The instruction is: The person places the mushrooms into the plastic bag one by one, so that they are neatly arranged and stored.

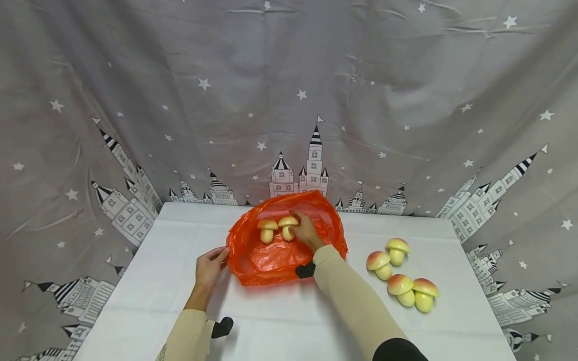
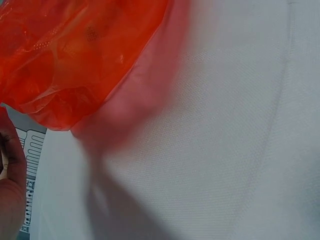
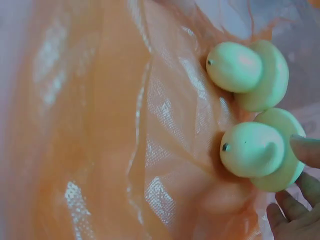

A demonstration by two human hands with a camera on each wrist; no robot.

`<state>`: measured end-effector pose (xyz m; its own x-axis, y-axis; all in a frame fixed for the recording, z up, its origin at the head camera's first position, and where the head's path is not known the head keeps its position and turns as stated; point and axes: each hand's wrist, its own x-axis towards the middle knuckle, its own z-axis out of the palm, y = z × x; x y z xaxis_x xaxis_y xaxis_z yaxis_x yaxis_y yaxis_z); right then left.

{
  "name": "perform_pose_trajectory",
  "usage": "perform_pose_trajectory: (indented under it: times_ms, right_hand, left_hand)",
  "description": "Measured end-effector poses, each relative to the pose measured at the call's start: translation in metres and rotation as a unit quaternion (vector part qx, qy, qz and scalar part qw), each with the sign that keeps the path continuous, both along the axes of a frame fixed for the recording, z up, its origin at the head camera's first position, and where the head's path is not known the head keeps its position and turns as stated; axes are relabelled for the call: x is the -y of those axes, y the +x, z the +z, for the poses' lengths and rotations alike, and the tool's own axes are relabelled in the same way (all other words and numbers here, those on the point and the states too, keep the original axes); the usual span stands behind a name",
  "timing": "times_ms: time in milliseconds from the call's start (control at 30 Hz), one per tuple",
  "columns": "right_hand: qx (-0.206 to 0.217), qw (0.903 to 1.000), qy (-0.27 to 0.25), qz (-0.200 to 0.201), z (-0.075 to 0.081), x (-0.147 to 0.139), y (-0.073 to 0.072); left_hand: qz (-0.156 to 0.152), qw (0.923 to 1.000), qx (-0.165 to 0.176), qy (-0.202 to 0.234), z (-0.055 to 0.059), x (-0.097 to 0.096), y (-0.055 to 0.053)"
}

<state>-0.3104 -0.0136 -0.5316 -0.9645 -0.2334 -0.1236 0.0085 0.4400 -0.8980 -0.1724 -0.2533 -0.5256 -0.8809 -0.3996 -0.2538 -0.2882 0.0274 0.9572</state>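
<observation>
My right hand (image 1: pixel 308 231), reaching into the red-orange, see-through plastic bag (image 1: pixel 273 260), has its thumb and fingers closed round the cap of a smooth, yellow, toy-like mushroom (image 1: pixel 286 221); the grip is only as wide as that cap. I take the cap because it seems the broader, easier part to hold, the stem pointing towards me. My left hand (image 1: pixel 209 267) pinches the bag's left rim, fingers nearly together on the thin film, probably to keep the floppy mouth spread. Inside the bag, just left of the held mushroom, lies a second yellow mushroom (image 1: pixel 267 229), stem likewise towards me. Right of the bag, four red-blushed yellow mushrooms (image 1: pixel 401 284) sit in a loose cluster on the white-covered table (image 1: pixel 180 225), perhaps there for easy right-hand reach.
</observation>
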Motion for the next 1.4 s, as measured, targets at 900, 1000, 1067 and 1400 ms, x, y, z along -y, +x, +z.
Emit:
perform_pose_trajectory:
  times_ms: [900, 1000, 1067, 1400]
  right_hand:
    - [-0.039, 0.9979, -0.033, 0.041, 0.028, -0.016, 0.024]
    - [-0.025, 0.9975, -0.047, 0.046, 0.032, -0.02, 0.028]
    - [-0.017, 0.9969, -0.061, 0.047, 0.034, -0.022, 0.029]
    - [-0.027, 0.994, -0.098, 0.041, 0.045, -0.038, 0.036]
  left_hand:
    - [-0.007, 0.9998, 0.008, -0.016, 0.001, -0.002, 0.001]
    - [-0.002, 0.9998, 0.012, -0.017, 0.001, -0.002, 0.002]
    - [-0.003, 0.9996, 0.015, -0.022, 0.001, -0.002, 0.002]
    - [-0.005, 0.9995, 0.017, -0.027, 0.006, -0.006, 0.002]
